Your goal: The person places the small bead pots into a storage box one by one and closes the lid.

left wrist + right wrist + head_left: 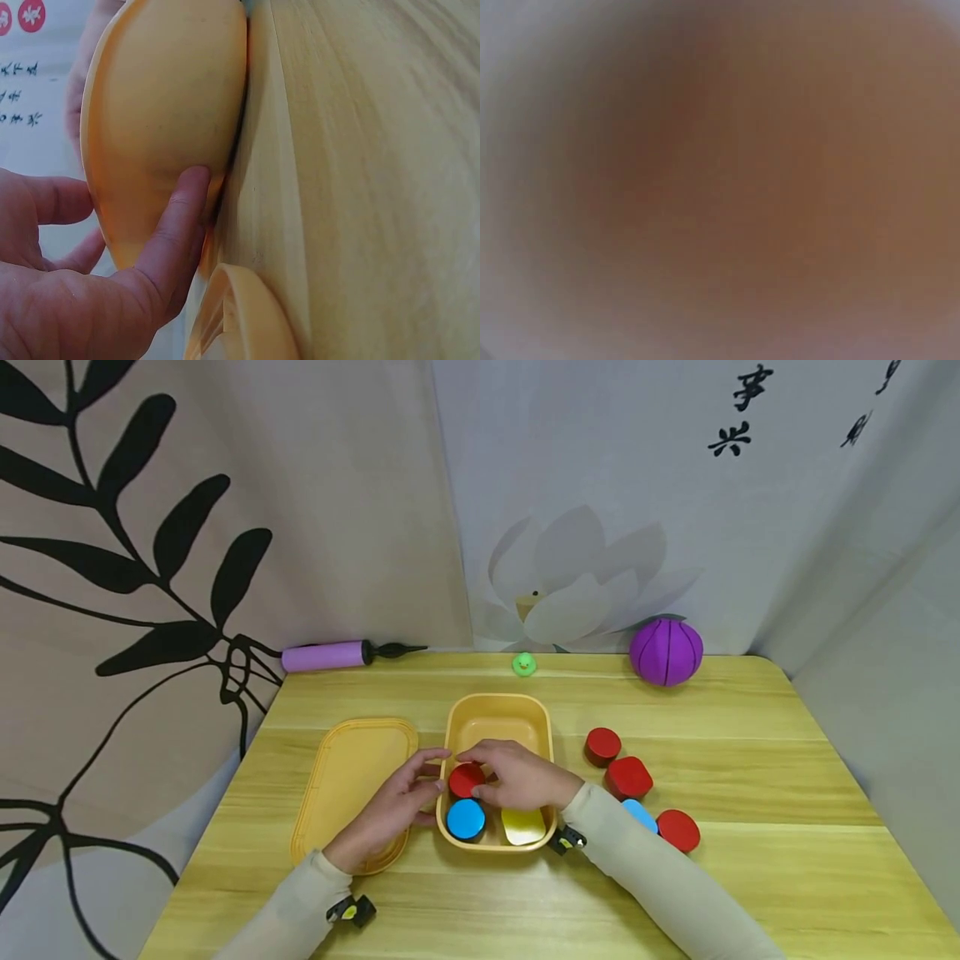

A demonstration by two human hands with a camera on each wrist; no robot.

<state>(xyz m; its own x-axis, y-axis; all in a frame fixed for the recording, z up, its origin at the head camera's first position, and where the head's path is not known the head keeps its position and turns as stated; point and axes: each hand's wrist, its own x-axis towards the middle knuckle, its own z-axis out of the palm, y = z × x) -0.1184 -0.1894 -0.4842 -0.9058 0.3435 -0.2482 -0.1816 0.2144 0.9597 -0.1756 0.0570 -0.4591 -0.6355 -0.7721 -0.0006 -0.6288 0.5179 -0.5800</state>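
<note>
Pale cream sleeves (667,877) come in nearest the head camera, either side of an open orange-yellow plastic box (498,708) standing on a wood-grained desk (480,902). Of the two hands, the left hand (397,797) is at the box's left wall, fingers loosely spread against it. The right hand (521,777) reaches inside, thumb and forefinger pinching a red round block (467,779) near the box's left wall. Also in the box are a blue round block (466,820), in the near left corner, and a shiny yellow block (524,827), in the near right. A flat orange-yellow plastic lid (352,777) lies left of the box, partly beneath the left hand. To the box's right are three red blocks (628,777) and a blue block (640,816), half hidden by the sleeve. Beyond the box sit a small green toy (524,664), a purple ribbed ball (666,652) to its right and a lavender cylinder with a black nozzle (326,656) to its left.

From the left wrist, one finger lies along the box's outer wall and another touches its rim; part of the lid's curved edge shows beside the box.

From the right wrist, everything is a brown blur; its hand's grip cannot be told there.
</note>
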